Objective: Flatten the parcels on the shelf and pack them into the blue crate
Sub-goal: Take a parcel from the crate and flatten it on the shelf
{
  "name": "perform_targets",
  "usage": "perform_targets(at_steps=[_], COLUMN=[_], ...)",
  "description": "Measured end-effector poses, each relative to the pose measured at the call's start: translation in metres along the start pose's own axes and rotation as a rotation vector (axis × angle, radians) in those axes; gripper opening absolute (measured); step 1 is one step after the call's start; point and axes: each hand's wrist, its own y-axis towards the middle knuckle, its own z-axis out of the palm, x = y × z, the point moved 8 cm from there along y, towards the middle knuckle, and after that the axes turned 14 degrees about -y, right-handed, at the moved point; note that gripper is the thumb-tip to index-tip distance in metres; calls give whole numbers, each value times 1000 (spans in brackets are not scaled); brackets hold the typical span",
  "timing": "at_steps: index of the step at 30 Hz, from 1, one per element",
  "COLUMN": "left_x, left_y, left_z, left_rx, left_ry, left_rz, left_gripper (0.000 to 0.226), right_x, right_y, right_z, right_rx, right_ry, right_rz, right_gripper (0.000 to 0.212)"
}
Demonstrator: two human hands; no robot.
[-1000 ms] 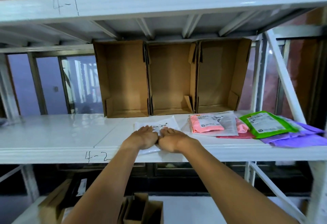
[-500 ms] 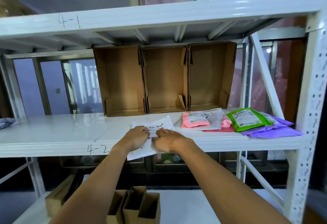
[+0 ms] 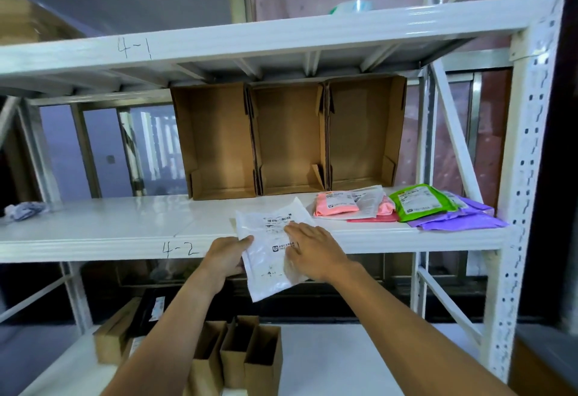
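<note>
The left hand [image 3: 230, 255] pinches the left edge of the white parcel [image 3: 269, 265], thumb on top and fingers curled beneath. The right hand [image 3: 312, 251] lies flat on the parcel's right half with its fingers straight and slightly spread, holding nothing. The parcel is a thin plastic mailer with a barcode label, printed side up. Its far part lies on the shelf [image 3: 109, 226] marked "4-2", and its near part hangs out past the front lip, tilted down toward the person.

To the right on the same shelf is a loose cluster of other mailers. A pink parcel [image 3: 336, 206] lies partly over a clear one [image 3: 370, 203]. Beside them a green parcel [image 3: 419, 203] rests on top of the purple parcels [image 3: 463, 220] (how many purple ones I cannot tell). All of these lie apart from the hands.

Behind the white parcel three cardboard trays [image 3: 291, 139] stand on end against the back, side by side and touching. A crumpled cloth [image 3: 23, 209] sits at the shelf's far left. The upper shelf [image 3: 250, 35], marked "4-1", carries a tape roll [image 3: 353, 6]. Below the forearms, small open cardboard boxes [image 3: 247, 355] stand on the lowest level. The perforated white upright [image 3: 528, 145] bounds the right side.
</note>
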Motion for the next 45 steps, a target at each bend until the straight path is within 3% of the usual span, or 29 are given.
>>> perform_targets(at_steps=[5,10,16,21,45], left_x=[8,27,60,92,305], left_y=[-10,-24,-34,-42,-88], left_z=[9,19,36,59,152], left_rx=[22,99,165,234,417], left_ry=[-93,-153,-175,-118,102], left_rz=[31,26,27,-26,-354], left_gripper=[11,14,15,14,26], right_x=[-9,-52,-98,-121,-193], right_y=[-29,-68,-92,-125,-316], right_z=[-9,-13,36,61,210], right_rx=[-293,-505,-212,-156,80], right_ry=[94,102,624,763,830], right_rz=[47,352,582,630,1037], right_gripper=[43,27,26,13,20])
